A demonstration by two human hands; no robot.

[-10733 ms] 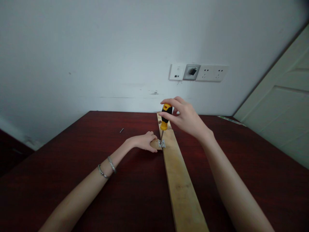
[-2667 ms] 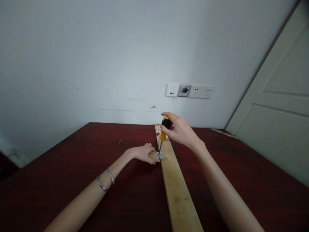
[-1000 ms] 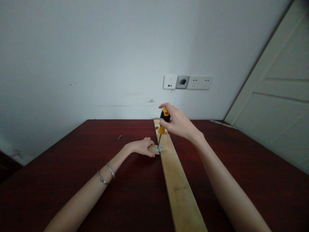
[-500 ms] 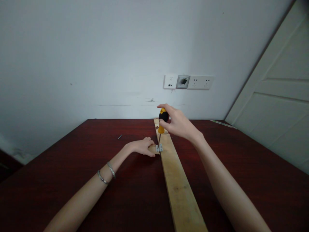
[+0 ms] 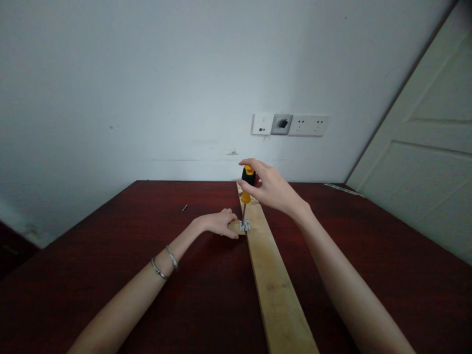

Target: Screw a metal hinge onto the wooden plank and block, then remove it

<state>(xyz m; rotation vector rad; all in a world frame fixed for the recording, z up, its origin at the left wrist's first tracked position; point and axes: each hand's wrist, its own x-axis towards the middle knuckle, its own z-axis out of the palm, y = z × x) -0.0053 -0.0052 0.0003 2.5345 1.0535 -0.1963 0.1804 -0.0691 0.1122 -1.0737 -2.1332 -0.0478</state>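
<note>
The right hand (image 5: pixel 272 188) grips a screwdriver (image 5: pixel 246 197) standing nearly upright on a metal hinge (image 5: pixel 247 225), which bridges a wood block (image 5: pixel 236 228) and a long board (image 5: pixel 276 280) on the tabletop (image 5: pixel 206 295); the left hand (image 5: pixel 220 222) clasps the block. Clean turning calls for in-line pressure and a well-braced block.

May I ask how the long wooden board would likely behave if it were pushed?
The board looks straight along its length, so it is probably stiff. Lying flat on the table, it seems unlikely to roll or tip.
</note>
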